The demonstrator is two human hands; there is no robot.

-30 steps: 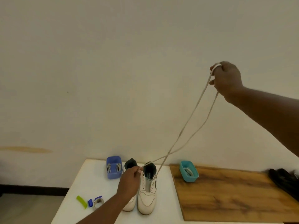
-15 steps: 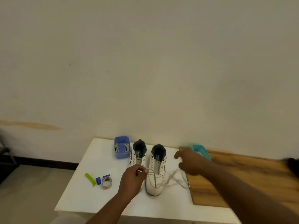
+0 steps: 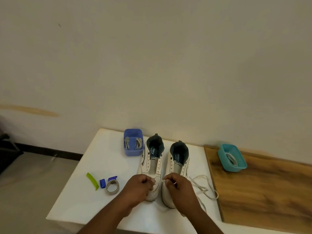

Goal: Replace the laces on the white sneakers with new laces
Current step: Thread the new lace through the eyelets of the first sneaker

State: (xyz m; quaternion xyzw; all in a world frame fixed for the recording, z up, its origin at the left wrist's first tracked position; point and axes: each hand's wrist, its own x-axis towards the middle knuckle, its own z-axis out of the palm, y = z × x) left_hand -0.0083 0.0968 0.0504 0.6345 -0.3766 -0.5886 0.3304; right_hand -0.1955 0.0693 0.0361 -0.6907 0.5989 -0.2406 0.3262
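Both white sneakers (image 3: 164, 168) stand unlaced on the counter (image 3: 94, 168) | our left hand (image 3: 137, 188) and right hand (image 3: 179, 187) pinch one lace (image 3: 201, 187) end between them, its slack right of the shoes | we judge removal done, relacing left | laces wait in the blue bin (image 3: 133, 143).

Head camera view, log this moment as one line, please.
hands: left and right pinch white lace | sneakers: eyelets bare | blue tub: grey laces
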